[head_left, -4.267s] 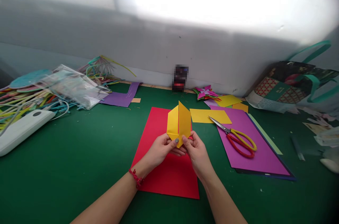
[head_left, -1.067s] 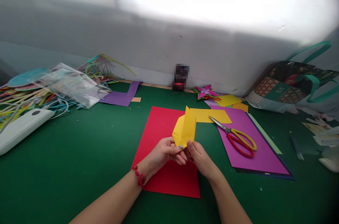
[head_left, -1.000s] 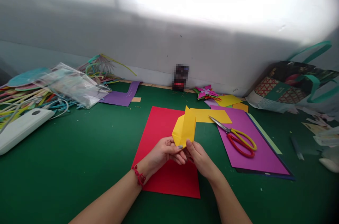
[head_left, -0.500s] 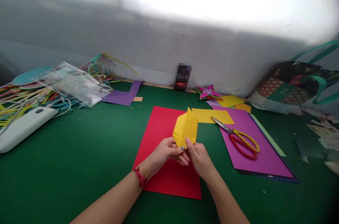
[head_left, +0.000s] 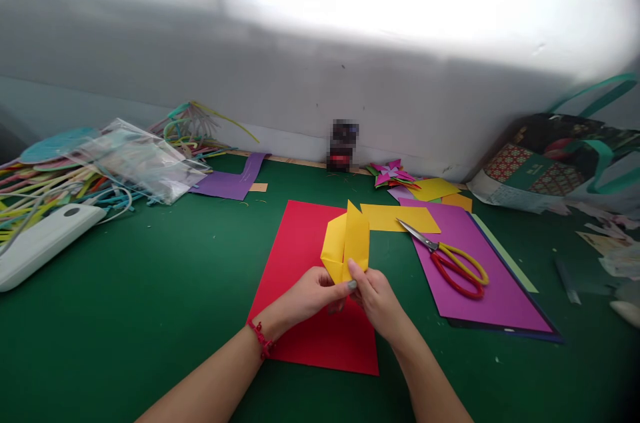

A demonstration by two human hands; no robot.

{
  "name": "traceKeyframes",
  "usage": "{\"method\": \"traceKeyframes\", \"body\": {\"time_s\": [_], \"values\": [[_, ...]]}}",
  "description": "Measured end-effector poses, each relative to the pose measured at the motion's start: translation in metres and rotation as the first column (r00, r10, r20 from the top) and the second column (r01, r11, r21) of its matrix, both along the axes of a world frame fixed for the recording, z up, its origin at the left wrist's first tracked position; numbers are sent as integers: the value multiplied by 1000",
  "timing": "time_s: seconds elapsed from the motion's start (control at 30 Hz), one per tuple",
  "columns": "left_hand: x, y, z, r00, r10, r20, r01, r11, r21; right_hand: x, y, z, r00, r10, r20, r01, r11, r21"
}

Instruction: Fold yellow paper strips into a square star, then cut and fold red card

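Observation:
A folded piece of yellow paper [head_left: 357, 236] is held up in front of me, with one pointed flap standing at its top. My left hand [head_left: 320, 290] grips its lower edge, the thumb reaching right to the bottom corner; some of those fingers are hidden behind the paper. My right hand [head_left: 373, 290] pinches the lower right part, thumb on the front face. Beneath both hands a sheet of red paper [head_left: 300, 330] lies on the green table [head_left: 150, 343].
Scissors [head_left: 453, 263] with red and yellow handles rest on purple paper [head_left: 490, 303] at right. A yellow strip [head_left: 380, 218] lies behind them. Left are a white power strip [head_left: 55, 243], a clear plastic bag [head_left: 150, 163] and coloured strips. A bag [head_left: 535, 170] stands far right.
The folded paper has turned slightly, its flap standing more open from the left half. My left thumb has shifted a little right and down along the bottom edge.

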State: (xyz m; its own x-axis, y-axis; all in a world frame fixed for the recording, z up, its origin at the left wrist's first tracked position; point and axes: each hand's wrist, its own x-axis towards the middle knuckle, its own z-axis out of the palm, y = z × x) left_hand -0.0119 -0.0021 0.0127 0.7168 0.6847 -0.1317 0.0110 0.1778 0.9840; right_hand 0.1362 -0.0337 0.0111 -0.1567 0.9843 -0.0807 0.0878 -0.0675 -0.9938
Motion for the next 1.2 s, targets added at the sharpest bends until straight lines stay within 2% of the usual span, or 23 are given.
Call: {"method": "traceKeyframes", "body": {"time_s": [0.17,0.33,0.7,0.93,1.03,1.2], "values": [[1,-2,2,999,-35,26,37,995,-96,0,1,0,998,-7,-69,4,999,-40],[1,-1,3,999,-40,36,44,994,-105,-2,1,3,992,-14,-128,4,997,-80],[-1,-1,5,998,50,28,-47,996,-79,-3,-1,-1,998,18,-56,-18,1000,-9],[1,-2,-5,980,56,189,-27,988,-154,-2,-2,8,986,20,-165,-21,1000,-5],[2,-2,-5,968,41,248,2,985,-172,0,-2,9,990,26,-141,-24,1000,14],[0,-1,-3,988,25,155,-11,996,-91,2,1,8,996,-5,-95,6,1000,2]]}}
